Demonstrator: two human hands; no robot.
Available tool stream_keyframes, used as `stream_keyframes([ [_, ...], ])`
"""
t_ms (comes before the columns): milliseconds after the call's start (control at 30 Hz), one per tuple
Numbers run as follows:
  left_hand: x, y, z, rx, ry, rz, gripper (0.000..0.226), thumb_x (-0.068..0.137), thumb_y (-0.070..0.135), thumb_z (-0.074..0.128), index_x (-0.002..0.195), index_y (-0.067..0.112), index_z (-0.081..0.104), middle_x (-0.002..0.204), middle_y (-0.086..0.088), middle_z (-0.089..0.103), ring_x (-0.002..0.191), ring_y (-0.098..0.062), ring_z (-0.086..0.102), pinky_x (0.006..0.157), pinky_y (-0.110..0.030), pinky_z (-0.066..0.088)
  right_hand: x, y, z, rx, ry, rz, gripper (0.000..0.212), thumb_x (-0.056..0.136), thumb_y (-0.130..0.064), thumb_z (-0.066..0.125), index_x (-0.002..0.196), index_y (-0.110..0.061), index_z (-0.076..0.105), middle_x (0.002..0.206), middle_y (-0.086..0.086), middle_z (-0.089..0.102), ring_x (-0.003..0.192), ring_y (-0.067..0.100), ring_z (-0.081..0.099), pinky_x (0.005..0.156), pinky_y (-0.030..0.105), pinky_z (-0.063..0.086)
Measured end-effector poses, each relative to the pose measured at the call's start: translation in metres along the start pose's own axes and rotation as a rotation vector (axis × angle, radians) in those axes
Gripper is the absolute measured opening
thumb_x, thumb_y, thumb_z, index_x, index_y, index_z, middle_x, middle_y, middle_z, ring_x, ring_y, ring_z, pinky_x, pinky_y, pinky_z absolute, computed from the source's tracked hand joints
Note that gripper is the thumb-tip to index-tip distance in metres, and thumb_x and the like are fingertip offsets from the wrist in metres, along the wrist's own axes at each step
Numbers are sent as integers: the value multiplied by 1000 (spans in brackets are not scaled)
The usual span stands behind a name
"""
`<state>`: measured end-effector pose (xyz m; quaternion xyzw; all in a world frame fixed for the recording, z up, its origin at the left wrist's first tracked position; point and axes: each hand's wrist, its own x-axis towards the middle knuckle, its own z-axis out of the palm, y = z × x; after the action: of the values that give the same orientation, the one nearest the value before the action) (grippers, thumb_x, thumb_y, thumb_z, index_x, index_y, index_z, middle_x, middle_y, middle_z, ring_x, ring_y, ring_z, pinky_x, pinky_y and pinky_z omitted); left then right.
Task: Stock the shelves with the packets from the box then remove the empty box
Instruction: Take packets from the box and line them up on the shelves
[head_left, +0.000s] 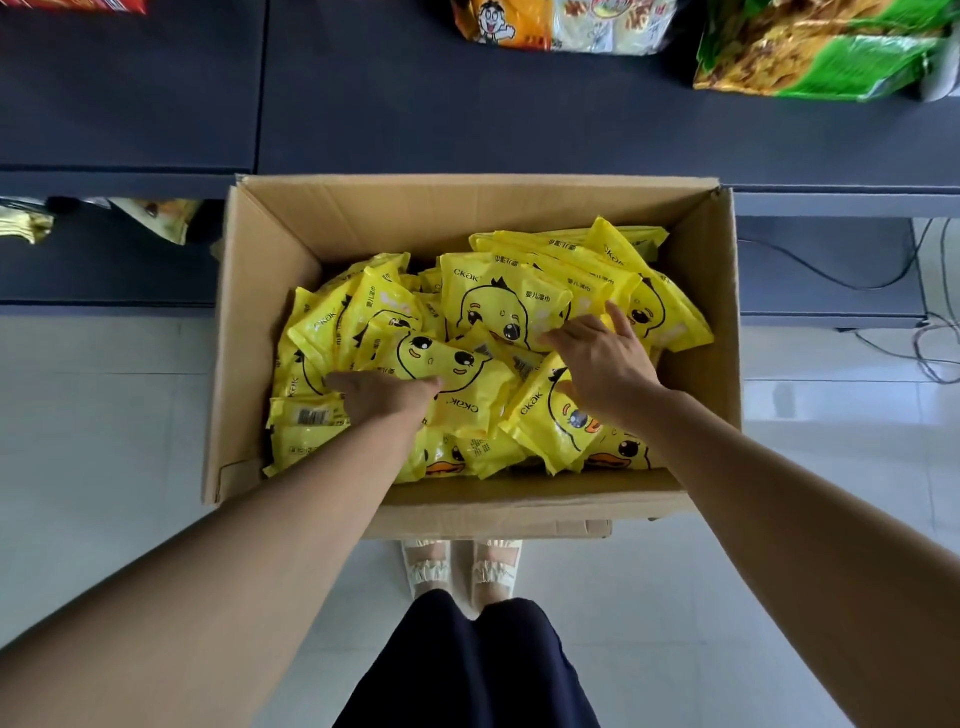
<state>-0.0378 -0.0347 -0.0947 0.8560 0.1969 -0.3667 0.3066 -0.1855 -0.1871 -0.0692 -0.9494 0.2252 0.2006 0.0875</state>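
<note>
An open cardboard box (260, 312) stands on the floor against the dark shelving, filled with several yellow duck-print packets (498, 306). My left hand (382, 397) reaches into the left half of the pile, fingers dipping down among the packets with the thumb on a duck-face packet (452, 364); the fingertips are hidden. My right hand (602, 358) lies with fingers spread and straight on the packets in the right half. Neither hand lifts a packet.
A dark blue shelf top (467, 104) runs across the back, with snack bags (561, 26) and a green bag (831, 57) at its far edge. A lower shelf (104, 260) holds more bags at left. Cables (930, 332) trail on the white tiled floor at right.
</note>
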Motion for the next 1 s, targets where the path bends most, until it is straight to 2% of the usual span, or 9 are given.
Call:
stream_keyframes([
  [133,-1,8,-2,-36,9,-26,100,59,25,89,136,1,28,132,-18,53,107,-34,62,91,-43,52,-3,6,-5,-82,-82,-5,42,89,-41,57,127,-23,55,124,5,54,124,23,43,113,40,16],
  [300,-6,26,-22,90,-31,72,55,71,14,81,120,1,60,119,-16,65,103,-30,64,81,-32,52,-16,14,-3,222,-23,105,27,93,-31,54,115,-16,61,112,4,64,108,24,56,97,33,34],
  [433,-17,45,-40,259,-122,285,52,74,4,77,124,8,61,127,-11,60,112,-21,57,83,-20,39,-19,19,-4,326,101,234,20,94,-22,52,105,-7,60,98,15,68,91,32,61,86,36,35],
  [567,-11,53,-50,520,-192,413,45,79,5,72,122,11,62,129,-8,60,118,-22,55,96,-24,39,-10,16,-7,540,151,412,24,97,-23,47,112,-6,55,90,19,63,80,33,59,63,31,37],
  [667,-8,48,-45,633,-134,470,47,89,18,61,135,16,51,137,-8,53,123,-26,51,96,-28,42,-3,5,-4,559,75,458,39,97,-28,47,130,-8,42,104,19,62,97,35,58,78,39,44],
  [733,-11,40,-37,667,-151,413,61,90,40,58,140,10,39,140,-12,47,127,-31,46,96,-35,42,0,0,1,557,35,520,46,97,-28,46,137,-9,34,111,19,61,101,35,56,84,40,42],
  [800,-13,31,-29,640,-110,341,67,89,50,54,132,0,43,134,-18,50,122,-34,49,91,-38,44,3,-3,7,600,27,600,42,98,-24,44,137,-9,36,113,20,59,95,33,55,72,34,39],
  [867,-12,27,-24,561,-59,298,61,90,46,56,125,-4,49,129,-21,54,117,-36,53,87,-39,46,5,-4,11,668,26,681,38,98,-21,42,134,-11,40,118,20,56,95,33,55,69,31,37],
  [1000,-11,30,-19,325,-90,194,65,86,28,67,139,0,39,140,-18,46,127,-33,46,98,-38,42,4,-11,12,674,77,743,33,98,-21,39,130,-12,44,119,21,53,102,37,54,71,32,35],
])
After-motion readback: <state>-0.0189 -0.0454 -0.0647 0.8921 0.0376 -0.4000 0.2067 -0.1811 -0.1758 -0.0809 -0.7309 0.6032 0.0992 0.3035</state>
